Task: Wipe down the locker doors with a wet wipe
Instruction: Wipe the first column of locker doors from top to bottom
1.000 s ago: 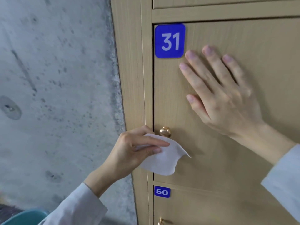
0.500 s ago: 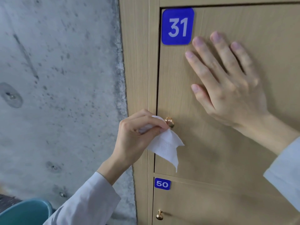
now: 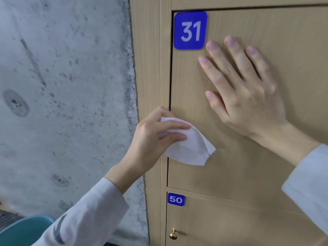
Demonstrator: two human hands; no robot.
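A light wooden locker door (image 3: 239,166) carries a blue plate with the number 31 (image 3: 190,30) in its upper left corner. My left hand (image 3: 152,139) pinches a folded white wet wipe (image 3: 190,148) at the door's left edge, where the wipe covers the brass knob. My right hand (image 3: 245,93) lies flat on the door with fingers spread, just right of the number plate. Below is a second door (image 3: 239,224) marked 50 (image 3: 176,199) with a small brass knob (image 3: 173,234).
A rough grey concrete wall (image 3: 62,103) fills the left half, meeting the locker frame (image 3: 147,68). A teal rounded container rim (image 3: 23,229) shows at the bottom left, by my left sleeve.
The wipe now covers the brass knob of door 31, which showed beside my fingers before. My left hand has shifted slightly right onto it. My right hand stays pressed on the door.
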